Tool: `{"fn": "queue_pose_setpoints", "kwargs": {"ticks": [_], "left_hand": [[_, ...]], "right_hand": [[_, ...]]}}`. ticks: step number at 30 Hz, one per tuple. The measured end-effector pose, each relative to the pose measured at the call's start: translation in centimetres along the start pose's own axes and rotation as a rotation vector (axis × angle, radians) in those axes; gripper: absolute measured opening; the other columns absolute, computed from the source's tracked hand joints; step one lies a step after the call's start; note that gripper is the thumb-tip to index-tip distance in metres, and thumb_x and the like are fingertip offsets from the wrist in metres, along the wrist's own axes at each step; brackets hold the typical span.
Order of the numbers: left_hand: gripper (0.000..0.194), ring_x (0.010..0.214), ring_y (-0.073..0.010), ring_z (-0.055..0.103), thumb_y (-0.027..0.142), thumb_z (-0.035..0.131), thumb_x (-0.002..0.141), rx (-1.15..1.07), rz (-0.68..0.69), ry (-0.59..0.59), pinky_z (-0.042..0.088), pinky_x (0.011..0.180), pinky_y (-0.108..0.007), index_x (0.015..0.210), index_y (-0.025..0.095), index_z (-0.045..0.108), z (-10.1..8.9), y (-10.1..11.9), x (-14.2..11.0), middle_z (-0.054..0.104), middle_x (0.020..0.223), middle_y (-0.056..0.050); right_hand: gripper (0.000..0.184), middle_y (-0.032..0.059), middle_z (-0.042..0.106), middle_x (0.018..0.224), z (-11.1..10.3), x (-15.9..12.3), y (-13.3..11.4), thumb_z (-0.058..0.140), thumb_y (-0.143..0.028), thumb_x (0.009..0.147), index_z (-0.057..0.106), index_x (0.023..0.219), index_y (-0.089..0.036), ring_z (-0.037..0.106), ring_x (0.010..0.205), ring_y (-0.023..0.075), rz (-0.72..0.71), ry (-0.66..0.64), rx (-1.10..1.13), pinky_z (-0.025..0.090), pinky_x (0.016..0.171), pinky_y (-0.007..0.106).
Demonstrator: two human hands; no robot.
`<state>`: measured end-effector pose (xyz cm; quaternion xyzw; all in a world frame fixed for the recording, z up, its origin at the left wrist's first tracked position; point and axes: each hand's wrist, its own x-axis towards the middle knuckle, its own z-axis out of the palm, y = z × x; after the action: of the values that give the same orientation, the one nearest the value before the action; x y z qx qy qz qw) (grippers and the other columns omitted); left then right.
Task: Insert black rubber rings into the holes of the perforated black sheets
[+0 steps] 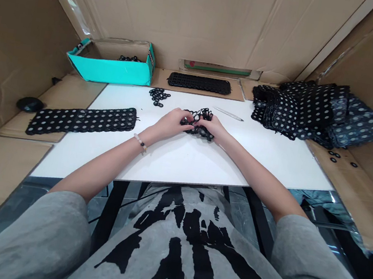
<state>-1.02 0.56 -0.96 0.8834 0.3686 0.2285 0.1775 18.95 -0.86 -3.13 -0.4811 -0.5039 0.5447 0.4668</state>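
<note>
Between my two hands is a bunched piece of black openwork mesh [204, 133], made of small linked rings, held just above the white tabletop. My left hand [177, 123] grips its left side with thumb and fingers bent in, a beaded bracelet on that wrist. On the mesh's right side, my right hand [214, 128] pinches it, fingers curled inward. Part of the mesh is hidden behind the fingers. Close behind my left hand lies a small heap of loose black rings [158, 95]. A white pen [229, 113] rests behind my right hand.
A turquoise box [112, 71] with black rings inside stands at the back left. Black dotted strips lie at left [83, 121] and back centre [199, 83]. Stacked dotted pieces [304, 108] fill the back right, near several loose rings [334, 157]. Cardboard walls [192, 13] surround the table.
</note>
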Motion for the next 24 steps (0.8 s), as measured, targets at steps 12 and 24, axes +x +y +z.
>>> {"fn": "queue_pose_setpoints", "kwargs": {"ticks": [12, 24], "left_hand": [[0.024, 0.096, -0.0251, 0.065, 0.036, 0.072, 0.087, -0.076, -0.002, 0.042, 0.049, 0.087, -0.038, 0.103, 0.018, 0.074, 0.3, -0.6, 0.2, 0.076, 0.099, -0.007], [0.027, 0.065, -0.0165, 0.065, 0.016, 0.084, 0.062, -0.667, -0.474, 0.145, 0.051, 0.066, -0.029, 0.088, 0.014, 0.075, -0.7, -2.8, 1.4, 0.074, 0.072, -0.004]], "right_hand": [[0.025, -0.0036, 0.064, 0.071, -0.2, 0.2, 0.1, 0.077, -0.023, 0.055, 0.057, 0.071, -0.021, 0.059, 0.077, 0.0168, 0.001, 0.011, -0.011, 0.051, 0.08, 0.032], [0.033, -0.0029, 0.065, 0.076, 0.9, 0.1, 0.1, 0.08, -0.016, 0.062, 0.051, 0.077, -0.022, 0.065, 0.084, 0.0186, 0.008, -0.058, 0.045, 0.057, 0.089, 0.039]]}}
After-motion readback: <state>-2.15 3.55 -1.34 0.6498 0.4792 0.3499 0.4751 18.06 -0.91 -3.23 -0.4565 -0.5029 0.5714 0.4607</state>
